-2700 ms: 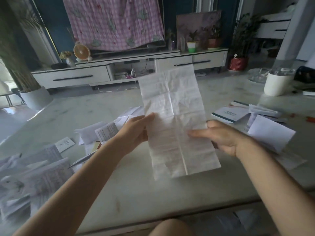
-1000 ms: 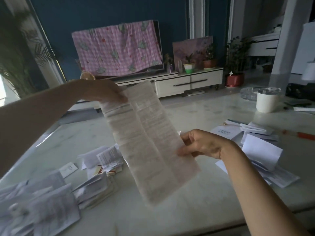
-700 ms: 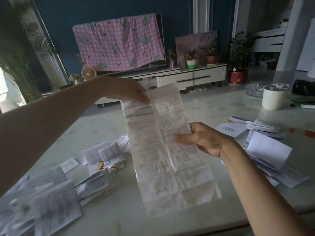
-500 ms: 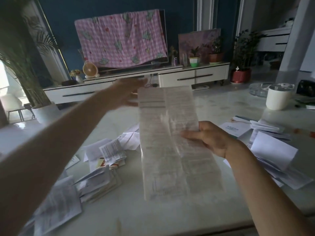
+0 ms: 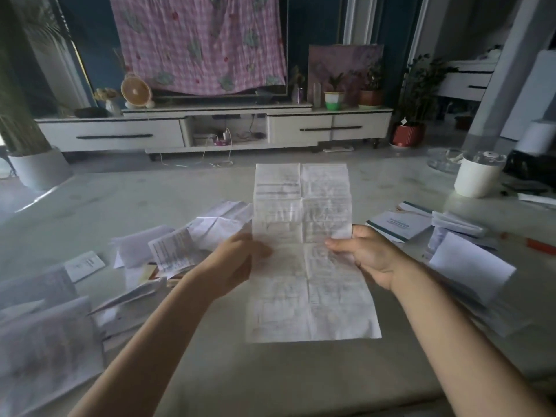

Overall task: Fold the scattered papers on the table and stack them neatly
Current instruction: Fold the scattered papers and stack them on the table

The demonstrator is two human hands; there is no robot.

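Living-room background: pink checked cloth (image 5: 198, 40) hanging on a dark blue wall, with a long white cabinet (image 5: 111, 135) beneath it. Pale marble-look table (image 5: 180, 371) fills the lower view.

Loose papers (image 5: 45, 341), unfolded and overlapping, are scattered on the left side of the table. I read them as blurred; no print legible. Folded papers (image 5: 469, 266) lie in a looser heap on the right side, with a booklet (image 5: 397, 225) just behind them.

Creased sheet (image 5: 310, 281) is held upright above the table's centre, between the two heaps, long edge vertical. I note one vertical crease down its middle and several cross creases. The bottom edge hangs clear of the tabletop.

Left hand (image 5: 231, 266) grasps the sheet's left edge at about mid-height, thumb on the near face. Right hand (image 5: 370, 257) pinches the right edge at the same height, fingers curled behind.

White cylindrical container (image 5: 475, 179) stands at far right. Orange pen (image 5: 541, 246) lies near the right edge.
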